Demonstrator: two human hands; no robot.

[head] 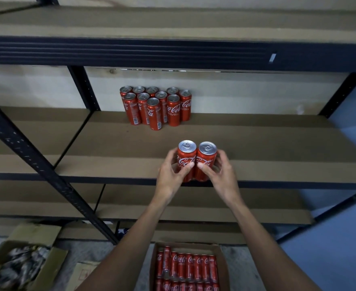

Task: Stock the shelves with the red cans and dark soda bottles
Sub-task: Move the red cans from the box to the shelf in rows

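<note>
While Two Cans Reach the Shelf

With fingers curled round one apiece, the left hand (170, 175) and right hand (222, 175) hold two red cans (186, 157), touching, at the shelf (277, 143) front edge. Best slide both back upright toward the stocked cluster (156, 108).

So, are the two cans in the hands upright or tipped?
Upright: the left can and right can point silver tops upward, gripped by left hand and right hand.
</note>
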